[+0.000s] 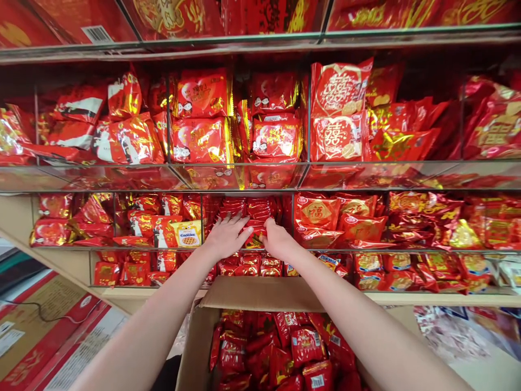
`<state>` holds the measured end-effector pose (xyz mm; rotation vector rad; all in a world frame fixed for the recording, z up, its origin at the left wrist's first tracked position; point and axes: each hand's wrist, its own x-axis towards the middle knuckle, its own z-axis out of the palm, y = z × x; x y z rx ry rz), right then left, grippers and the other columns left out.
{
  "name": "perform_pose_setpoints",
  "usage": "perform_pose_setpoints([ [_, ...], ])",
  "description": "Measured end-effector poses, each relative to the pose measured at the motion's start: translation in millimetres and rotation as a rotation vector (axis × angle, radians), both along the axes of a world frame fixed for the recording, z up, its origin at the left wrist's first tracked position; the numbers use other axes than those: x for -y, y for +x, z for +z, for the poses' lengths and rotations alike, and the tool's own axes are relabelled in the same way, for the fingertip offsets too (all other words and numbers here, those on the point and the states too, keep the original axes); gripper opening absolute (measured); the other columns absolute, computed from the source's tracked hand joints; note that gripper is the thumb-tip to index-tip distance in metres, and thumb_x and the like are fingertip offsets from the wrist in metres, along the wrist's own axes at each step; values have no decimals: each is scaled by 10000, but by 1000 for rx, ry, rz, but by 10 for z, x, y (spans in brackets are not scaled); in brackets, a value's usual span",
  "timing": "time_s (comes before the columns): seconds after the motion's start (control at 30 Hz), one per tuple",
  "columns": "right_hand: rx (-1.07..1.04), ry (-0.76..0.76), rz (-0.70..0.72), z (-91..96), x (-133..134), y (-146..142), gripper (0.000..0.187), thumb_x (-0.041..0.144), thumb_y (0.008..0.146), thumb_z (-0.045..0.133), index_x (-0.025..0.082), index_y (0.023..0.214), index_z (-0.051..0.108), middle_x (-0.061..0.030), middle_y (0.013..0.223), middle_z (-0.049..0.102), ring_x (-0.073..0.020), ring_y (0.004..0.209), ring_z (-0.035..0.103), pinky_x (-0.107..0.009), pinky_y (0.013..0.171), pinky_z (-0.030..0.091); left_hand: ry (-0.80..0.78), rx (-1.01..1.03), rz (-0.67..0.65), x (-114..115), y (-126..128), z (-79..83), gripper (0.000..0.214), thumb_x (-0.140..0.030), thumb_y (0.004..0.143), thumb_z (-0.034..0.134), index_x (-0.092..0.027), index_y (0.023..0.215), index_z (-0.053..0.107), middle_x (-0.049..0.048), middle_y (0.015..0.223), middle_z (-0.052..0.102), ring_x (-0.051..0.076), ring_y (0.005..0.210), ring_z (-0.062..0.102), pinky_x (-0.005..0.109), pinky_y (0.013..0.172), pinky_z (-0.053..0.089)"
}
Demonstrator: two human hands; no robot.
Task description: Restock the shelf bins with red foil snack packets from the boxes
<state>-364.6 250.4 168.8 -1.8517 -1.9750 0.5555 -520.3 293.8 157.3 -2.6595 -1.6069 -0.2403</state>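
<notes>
Both arms reach forward into a middle shelf compartment filled with stacked red snack packets (257,210). My left hand (228,237) lies palm down over the left part of the stack, its fingers stretched out and thumb apart. At the stack's right side, my right hand (278,239) has its fingers bent around the edge of a red packet (255,228) near the front; part of its grip is hidden. Below my arms, an open cardboard box (260,290) holds many loose red packets (306,345), some with white barcode labels.
Glass dividers and a clear front ledge (244,176) bound the compartments. Heart-printed packets (201,138) fill the shelf above, and a yellow cookie packet (188,233) sits left of my hands. More packets (249,266) line the shelf below. A printed carton (40,326) stands at lower left.
</notes>
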Motion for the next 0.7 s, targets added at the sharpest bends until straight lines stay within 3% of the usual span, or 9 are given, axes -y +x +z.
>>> perform_pose_setpoints([
  [0.13,-23,-13,-27,-9,-45,-2,302,205,782,515,107,1054,427,-172,1024,602,-232,945,579,-289,738,418,-13,17,-1,-11,7,11,721,-641,791,124,-211,1360,230,75,1413,294,295,1298,218,480,1040,188],
  [0.37,-69,-25,-8,-35,-64,30,344,265,758,541,133,1055,429,-130,995,608,-222,909,590,-295,727,438,0,8,-6,-33,1,-12,728,-634,795,144,-179,1351,258,82,1414,289,297,1296,225,465,1038,202],
  [0.47,-96,5,-33,-61,-24,5,391,288,748,552,116,1075,424,-158,1061,569,-244,953,574,-327,774,441,28,9,-5,10,-1,-18,706,-616,805,150,-176,1341,285,82,1407,304,300,1296,223,470,1039,199],
  [0.6,-112,146,-81,-126,-20,-68,429,224,747,545,66,1126,419,-255,1322,295,-303,1174,404,-397,941,349,85,61,7,59,-6,-18,672,-583,824,155,-192,1368,199,88,1396,327,292,1290,241,482,1033,206],
  [0.7,-144,426,-40,-184,56,-116,425,225,770,518,62,1150,418,-240,1348,263,-305,1280,218,-445,1015,263,96,53,15,67,-15,-13,638,-576,827,154,-226,1353,244,71,1394,335,300,1291,235,495,1030,203],
])
